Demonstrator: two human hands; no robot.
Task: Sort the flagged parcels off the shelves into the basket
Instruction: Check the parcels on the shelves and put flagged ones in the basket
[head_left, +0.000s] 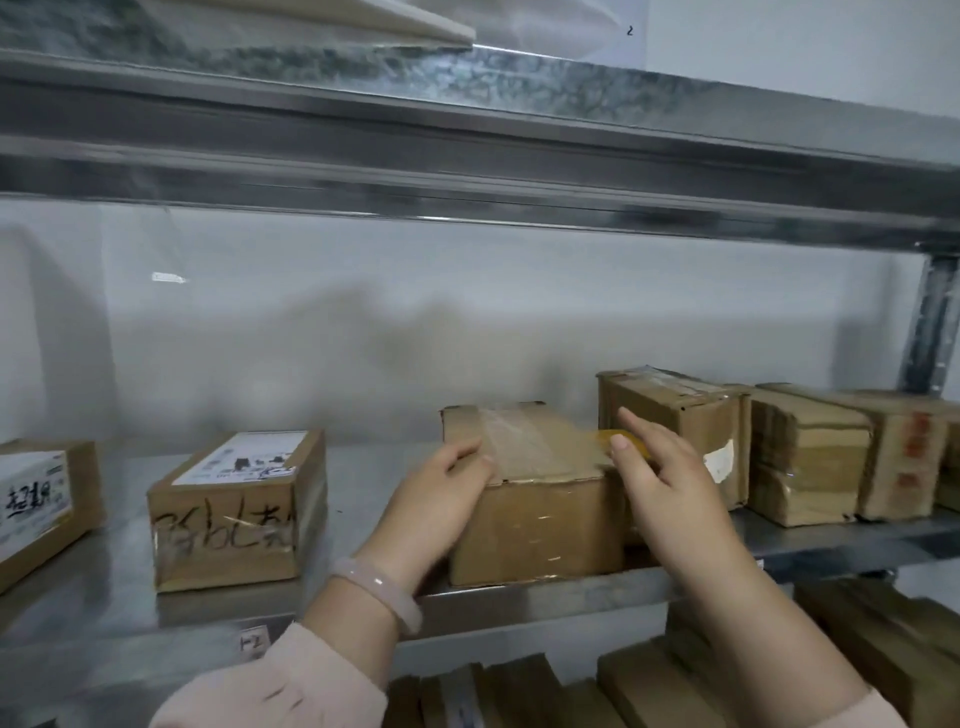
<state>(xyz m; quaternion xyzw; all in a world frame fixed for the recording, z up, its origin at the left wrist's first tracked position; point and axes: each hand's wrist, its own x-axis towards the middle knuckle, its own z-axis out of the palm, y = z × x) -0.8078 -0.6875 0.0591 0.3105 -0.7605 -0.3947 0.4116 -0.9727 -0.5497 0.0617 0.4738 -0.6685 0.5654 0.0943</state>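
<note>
scribbled box (236, 512) well left of left grip | left grip (441, 488) curled over top-left edge of taped box (535, 525), box on shelf (363, 483) between both grips | right grip (660, 467) fingers straight, touching box's top-right corner, over yellow tag (636, 446)

I see a pale grey wall (467, 312) behind a galvanised metal shelf (111, 582); an upper shelf (467, 156) crosses overhead, a steel upright (932, 322) stands at right, and soft shadows lie on the wall.
</note>
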